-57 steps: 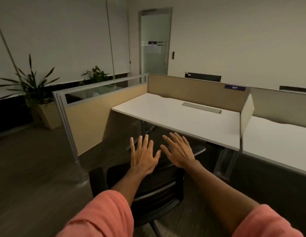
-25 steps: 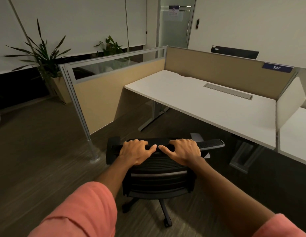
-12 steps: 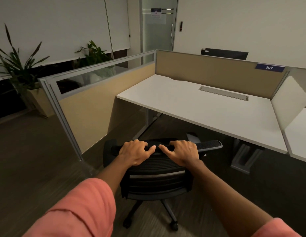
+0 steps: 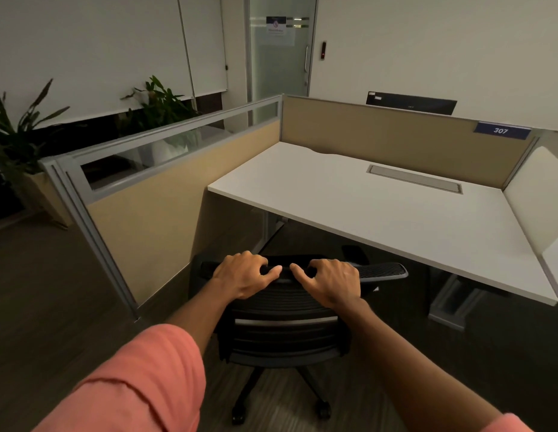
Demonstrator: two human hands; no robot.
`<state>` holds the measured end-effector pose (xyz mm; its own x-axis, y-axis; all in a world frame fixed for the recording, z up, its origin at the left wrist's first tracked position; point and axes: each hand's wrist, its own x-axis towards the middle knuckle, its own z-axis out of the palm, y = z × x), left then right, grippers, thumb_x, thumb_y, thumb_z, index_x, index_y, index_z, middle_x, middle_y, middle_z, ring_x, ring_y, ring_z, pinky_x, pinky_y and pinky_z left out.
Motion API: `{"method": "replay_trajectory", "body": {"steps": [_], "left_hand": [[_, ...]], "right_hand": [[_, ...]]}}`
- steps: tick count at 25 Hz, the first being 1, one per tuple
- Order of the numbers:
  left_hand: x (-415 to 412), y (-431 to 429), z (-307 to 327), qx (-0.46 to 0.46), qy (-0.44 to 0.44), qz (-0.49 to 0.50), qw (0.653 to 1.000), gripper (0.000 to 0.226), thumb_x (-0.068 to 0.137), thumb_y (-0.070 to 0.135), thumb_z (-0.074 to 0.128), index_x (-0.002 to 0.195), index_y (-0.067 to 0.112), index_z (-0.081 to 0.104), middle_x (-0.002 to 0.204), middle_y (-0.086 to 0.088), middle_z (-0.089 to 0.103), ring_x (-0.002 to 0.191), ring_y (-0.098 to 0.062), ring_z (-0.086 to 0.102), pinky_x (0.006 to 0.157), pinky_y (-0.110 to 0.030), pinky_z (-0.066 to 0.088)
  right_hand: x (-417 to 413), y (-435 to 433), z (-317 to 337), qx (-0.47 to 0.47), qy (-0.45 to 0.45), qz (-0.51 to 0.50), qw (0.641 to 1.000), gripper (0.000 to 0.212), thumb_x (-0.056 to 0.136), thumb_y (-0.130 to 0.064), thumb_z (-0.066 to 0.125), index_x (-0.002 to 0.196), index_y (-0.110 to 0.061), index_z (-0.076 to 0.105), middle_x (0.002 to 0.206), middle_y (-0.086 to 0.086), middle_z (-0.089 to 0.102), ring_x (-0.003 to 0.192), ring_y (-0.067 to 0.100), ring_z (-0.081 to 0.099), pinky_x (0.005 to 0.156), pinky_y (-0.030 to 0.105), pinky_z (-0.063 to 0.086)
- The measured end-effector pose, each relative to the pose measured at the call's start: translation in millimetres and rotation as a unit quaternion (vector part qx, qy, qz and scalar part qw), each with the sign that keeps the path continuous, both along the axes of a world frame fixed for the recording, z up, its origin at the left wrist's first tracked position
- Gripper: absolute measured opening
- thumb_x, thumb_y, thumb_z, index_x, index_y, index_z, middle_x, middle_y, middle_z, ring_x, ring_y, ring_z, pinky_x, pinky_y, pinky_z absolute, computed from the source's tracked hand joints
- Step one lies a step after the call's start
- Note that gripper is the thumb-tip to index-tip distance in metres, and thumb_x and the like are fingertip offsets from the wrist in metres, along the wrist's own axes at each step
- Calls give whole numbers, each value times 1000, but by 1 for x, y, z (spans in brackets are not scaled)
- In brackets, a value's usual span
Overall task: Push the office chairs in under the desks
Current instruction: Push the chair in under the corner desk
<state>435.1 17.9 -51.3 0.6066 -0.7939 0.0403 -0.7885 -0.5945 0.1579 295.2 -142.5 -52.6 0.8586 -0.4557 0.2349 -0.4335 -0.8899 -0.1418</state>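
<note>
Left hand (image 4: 245, 277), right hand (image 4: 330, 283) apparently grip chair (image 4: 284, 335) backrest.

Ahead of my hands, the gap under the desk (image 4: 380, 219) front edge is open for the office chair (image 4: 287, 316). The tan partition (image 4: 153, 219) walls the left side; the desk's metal leg (image 4: 452, 304) stands at right, beyond the armrest (image 4: 383, 271).
</note>
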Motion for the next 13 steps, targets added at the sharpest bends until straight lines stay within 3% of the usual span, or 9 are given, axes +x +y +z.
{"method": "replay_trajectory", "body": {"steps": [9, 13], "left_hand": [[94, -48, 0, -6, -6, -24, 1000, 66, 92, 69, 29, 112, 20, 68, 95, -6, 70, 91, -23, 65, 81, -40, 44], [128, -66, -4, -13, -12, -24, 1000, 64, 91, 69, 28, 101, 20, 68, 86, -2, 68, 85, -22, 65, 79, -39, 45]], "right_hand": [[88, -42, -3, 3, -14, -27, 1000, 73, 88, -77, 25, 92, -23, 73, 75, -3, 68, 74, 16, 62, 69, 32, 34], [122, -60, -7, -8, -22, -30, 999, 73, 88, -77, 25, 96, -24, 74, 77, -3, 70, 75, 16, 64, 68, 31, 34]]}}
